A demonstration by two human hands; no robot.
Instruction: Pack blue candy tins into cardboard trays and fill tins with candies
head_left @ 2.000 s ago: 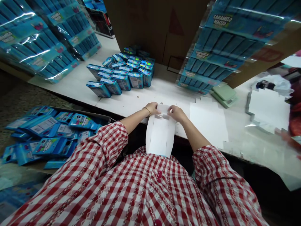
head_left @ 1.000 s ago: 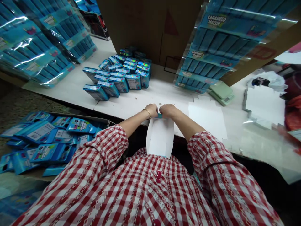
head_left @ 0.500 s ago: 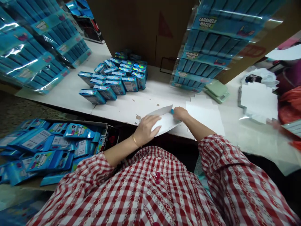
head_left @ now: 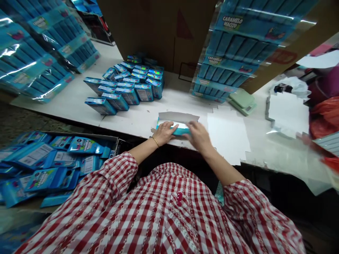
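Note:
A partly folded blue carton (head_left: 182, 131) with a white inside lies at the table's front edge, its grey-white flap standing up at the back. My left hand (head_left: 164, 133) grips the carton's left part, thumb pointing right. My right hand (head_left: 199, 137) is at its right end, smeared by motion, so its hold is unclear. To the right lie flat white card sheets (head_left: 227, 135). Small blue boxes (head_left: 127, 95) stand in rows behind and left of my hands.
Wrapped blue packs (head_left: 225, 60) lean on a big brown carton (head_left: 159, 31); more wrapped packs (head_left: 29, 67) stand at left. A green scale (head_left: 242, 100) sits behind the sheets. Lower left, a box holds blue packages (head_left: 39, 158). White cut card (head_left: 288, 113) lies at right.
The white card, tilted up before, now lies lower on the table with its blue side showing in front. My left hand has shifted slightly; my right hand has come over the carton's right end.

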